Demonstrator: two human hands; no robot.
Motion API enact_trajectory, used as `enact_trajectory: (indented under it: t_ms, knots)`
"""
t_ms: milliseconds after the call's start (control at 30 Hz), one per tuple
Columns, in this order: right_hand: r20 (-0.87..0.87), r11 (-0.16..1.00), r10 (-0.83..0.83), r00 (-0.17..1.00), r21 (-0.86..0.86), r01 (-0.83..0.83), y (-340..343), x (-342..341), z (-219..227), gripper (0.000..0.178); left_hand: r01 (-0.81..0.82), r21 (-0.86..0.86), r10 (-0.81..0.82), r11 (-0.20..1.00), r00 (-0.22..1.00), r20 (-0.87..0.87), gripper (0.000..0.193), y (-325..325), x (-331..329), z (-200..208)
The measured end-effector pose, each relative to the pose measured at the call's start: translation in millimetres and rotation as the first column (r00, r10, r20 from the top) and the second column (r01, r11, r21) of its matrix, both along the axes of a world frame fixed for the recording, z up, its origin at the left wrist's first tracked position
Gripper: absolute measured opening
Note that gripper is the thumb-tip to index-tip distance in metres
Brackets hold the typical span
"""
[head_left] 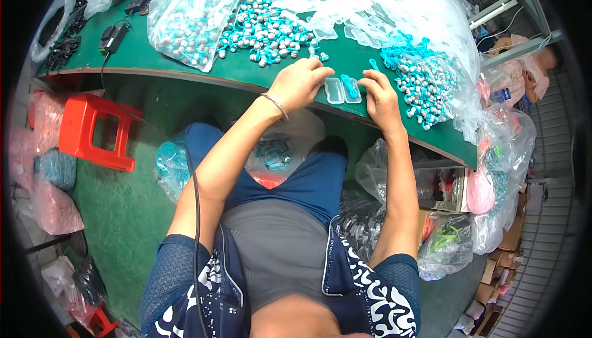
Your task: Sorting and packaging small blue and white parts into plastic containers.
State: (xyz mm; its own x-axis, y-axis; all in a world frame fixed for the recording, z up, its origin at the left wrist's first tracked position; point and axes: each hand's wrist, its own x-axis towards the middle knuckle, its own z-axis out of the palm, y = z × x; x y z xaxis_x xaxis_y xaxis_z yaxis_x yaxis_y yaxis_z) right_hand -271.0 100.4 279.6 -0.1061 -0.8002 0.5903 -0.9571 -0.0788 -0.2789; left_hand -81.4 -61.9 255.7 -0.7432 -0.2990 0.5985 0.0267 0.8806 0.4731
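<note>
On the front edge of the green table lies a small clear plastic case [334, 91], its two halves opened flat. A bundled teal cord [349, 85] rests in the right half. My left hand [299, 84] is beside the left half, thumb and fingers closed together; what they pinch, if anything, is hidden. Small teal-and-grey plugs [316, 55] lie just beyond those fingertips. To the right of the case is my right hand [382, 100], fingers curled in. A short teal cord end [374, 64] shows at its fingertips; whether it is gripped is unclear.
Loose teal-and-grey plugs [262, 29] are heaped at back left beside a filled clear bag [191, 23]. Corded plugs [425, 85] pile at the right. Clear cases and plastic sheeting [382, 5] cover the back. A red stool [98, 131] stands on the floor left.
</note>
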Motion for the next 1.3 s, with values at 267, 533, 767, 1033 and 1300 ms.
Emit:
enact_trajectory:
  t_ms: [267,533,767,1033,1300]
  knots:
    - [-0.091,0.959,-0.251,0.964,0.111,0.26,-4,25,-3,0.016,0.084,0.009,-0.085,0.996,0.994,0.063,0.028,1,3,0]
    - [0.161,0.949,-0.316,0.935,0.061,0.31,-14,20,3,0.014,-0.058,-0.036,0.056,0.998,0.997,-0.056,0.025,26,-2,-8]
    - [-0.031,0.937,-0.317,0.948,0.144,0.318,-5,44,1,0.017,-0.11,-0.061,0.104,0.992,0.989,-0.101,0.022,34,-4,-9]
    - [-0.003,0.953,-0.281,0.96,0.115,0.279,-6,48,6,0.018,-0.134,-0.058,0.125,0.989,0.982,-0.142,0.019,37,-5,-12]
    - [-0.111,0.973,-0.229,0.967,-0.007,0.23,-7,48,-6,0.009,-0.127,-0.032,0.123,0.991,0.986,-0.109,0.019,37,-4,-10]
